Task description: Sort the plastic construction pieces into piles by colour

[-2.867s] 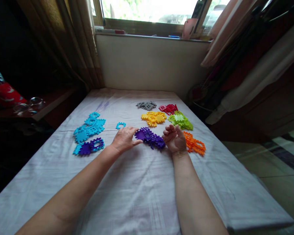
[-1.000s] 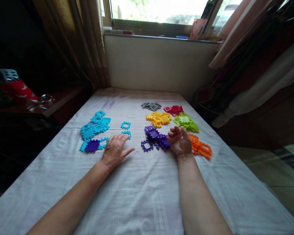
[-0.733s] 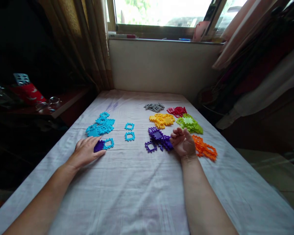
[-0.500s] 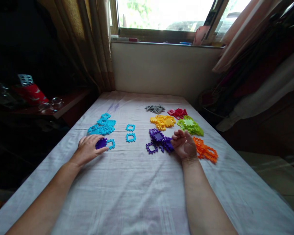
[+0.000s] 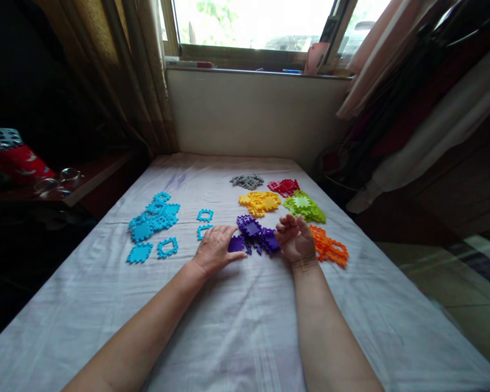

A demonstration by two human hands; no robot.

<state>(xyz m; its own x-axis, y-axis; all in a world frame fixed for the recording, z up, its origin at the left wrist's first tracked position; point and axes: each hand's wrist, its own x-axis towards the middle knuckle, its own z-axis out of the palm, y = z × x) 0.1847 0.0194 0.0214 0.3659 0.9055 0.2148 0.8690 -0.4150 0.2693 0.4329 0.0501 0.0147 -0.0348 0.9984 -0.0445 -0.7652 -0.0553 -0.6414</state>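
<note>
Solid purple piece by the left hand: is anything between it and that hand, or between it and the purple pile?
Nothing visible is: the solid purple piece sits right at the left hand, and its other side borders the purple pile. Whether they overlap is unclear.

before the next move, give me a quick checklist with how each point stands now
1. Left hand at a solid purple piece: ok.
2. Its grip on that piece firm: cannot tell.
3. Right hand holding no piece: ok, palm up, fingers curled.
4. Solid blue piece apart from the purple pile: ok.
5. Orange pile fully visible: not ok, right hand covers part.
</note>
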